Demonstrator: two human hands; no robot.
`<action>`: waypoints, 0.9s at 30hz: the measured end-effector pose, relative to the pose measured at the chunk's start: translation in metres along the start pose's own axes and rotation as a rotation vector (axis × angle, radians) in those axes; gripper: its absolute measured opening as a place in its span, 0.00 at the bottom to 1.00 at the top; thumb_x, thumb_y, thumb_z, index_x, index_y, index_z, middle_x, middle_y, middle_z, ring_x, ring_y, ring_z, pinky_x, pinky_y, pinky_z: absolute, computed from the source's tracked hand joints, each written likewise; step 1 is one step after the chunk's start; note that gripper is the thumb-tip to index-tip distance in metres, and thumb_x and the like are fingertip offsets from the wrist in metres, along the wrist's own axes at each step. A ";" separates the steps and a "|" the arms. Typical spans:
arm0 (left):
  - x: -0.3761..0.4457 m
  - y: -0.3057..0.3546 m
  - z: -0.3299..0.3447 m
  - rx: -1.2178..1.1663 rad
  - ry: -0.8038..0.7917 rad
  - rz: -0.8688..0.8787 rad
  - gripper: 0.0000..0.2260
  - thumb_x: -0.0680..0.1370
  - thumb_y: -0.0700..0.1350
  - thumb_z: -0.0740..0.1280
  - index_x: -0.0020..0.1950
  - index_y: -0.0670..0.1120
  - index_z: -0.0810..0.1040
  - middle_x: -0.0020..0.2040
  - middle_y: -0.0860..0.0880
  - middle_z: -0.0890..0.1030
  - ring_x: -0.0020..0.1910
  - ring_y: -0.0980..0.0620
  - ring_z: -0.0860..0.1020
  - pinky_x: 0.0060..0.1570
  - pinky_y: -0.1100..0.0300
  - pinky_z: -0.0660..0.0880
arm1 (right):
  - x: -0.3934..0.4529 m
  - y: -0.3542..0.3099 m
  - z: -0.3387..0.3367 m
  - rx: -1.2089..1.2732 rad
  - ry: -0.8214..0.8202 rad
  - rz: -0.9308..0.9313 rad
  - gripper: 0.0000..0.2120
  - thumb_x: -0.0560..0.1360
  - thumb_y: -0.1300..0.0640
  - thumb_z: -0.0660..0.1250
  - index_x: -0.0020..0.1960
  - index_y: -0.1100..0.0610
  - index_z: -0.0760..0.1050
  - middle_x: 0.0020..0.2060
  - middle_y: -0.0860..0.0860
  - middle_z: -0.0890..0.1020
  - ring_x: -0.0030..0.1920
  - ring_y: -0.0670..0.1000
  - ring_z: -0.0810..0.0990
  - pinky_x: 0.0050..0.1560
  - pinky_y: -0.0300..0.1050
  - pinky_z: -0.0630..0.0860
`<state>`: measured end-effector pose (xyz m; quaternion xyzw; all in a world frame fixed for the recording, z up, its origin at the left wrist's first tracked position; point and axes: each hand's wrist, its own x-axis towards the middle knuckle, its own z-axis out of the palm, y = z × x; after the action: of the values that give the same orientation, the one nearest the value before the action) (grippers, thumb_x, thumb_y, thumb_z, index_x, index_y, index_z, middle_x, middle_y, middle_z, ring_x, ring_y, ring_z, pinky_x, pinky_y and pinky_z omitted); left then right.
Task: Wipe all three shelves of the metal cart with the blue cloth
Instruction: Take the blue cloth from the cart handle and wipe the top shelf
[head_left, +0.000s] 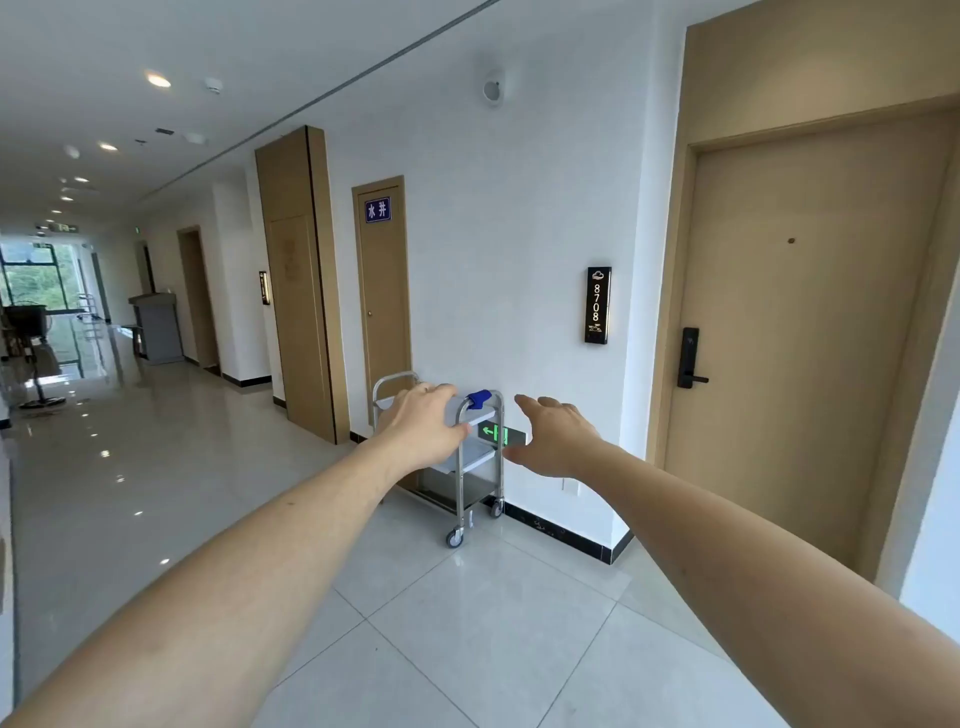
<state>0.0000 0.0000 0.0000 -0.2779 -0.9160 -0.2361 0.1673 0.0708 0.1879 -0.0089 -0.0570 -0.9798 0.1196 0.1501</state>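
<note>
A metal cart (480, 475) with three shelves and small wheels stands against the white wall some way ahead. A blue cloth (479, 398) hangs over its near top rail. Both my arms are stretched out toward the cart, still short of it. My left hand (423, 426) is held flat with relaxed fingers and covers part of the cart's top shelf in view. Just right of the cart, my right hand (558, 436) hovers with fingers spread. Neither hand holds anything.
A closed wooden door (810, 332) with a black lock is at the right. A narrow utility door (383, 291) stands behind the cart. A long glossy tiled corridor (130, 441) runs off to the left, with a grey cabinet (158, 327) and a fan far down it.
</note>
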 end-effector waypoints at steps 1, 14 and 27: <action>0.001 -0.003 0.000 0.003 -0.012 0.000 0.27 0.77 0.56 0.66 0.74 0.52 0.66 0.72 0.47 0.67 0.70 0.45 0.66 0.65 0.48 0.69 | 0.002 -0.003 0.003 0.006 -0.005 0.013 0.35 0.76 0.42 0.69 0.77 0.51 0.60 0.68 0.55 0.71 0.70 0.61 0.66 0.65 0.55 0.70; 0.078 -0.041 0.050 0.038 -0.036 -0.026 0.28 0.77 0.57 0.66 0.74 0.51 0.66 0.73 0.48 0.68 0.69 0.45 0.67 0.64 0.49 0.70 | 0.088 0.022 0.040 0.004 -0.034 0.023 0.32 0.76 0.43 0.69 0.75 0.52 0.62 0.65 0.54 0.72 0.68 0.60 0.68 0.62 0.54 0.70; 0.252 -0.046 0.128 0.037 -0.036 -0.106 0.28 0.77 0.55 0.67 0.74 0.50 0.66 0.72 0.46 0.68 0.69 0.45 0.68 0.64 0.50 0.71 | 0.265 0.121 0.070 0.007 -0.067 -0.008 0.37 0.76 0.42 0.69 0.79 0.49 0.58 0.71 0.55 0.69 0.71 0.61 0.66 0.67 0.56 0.70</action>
<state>-0.2485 0.1415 -0.0125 -0.2299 -0.9366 -0.2225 0.1431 -0.1929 0.3282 -0.0299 -0.0485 -0.9841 0.1242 0.1177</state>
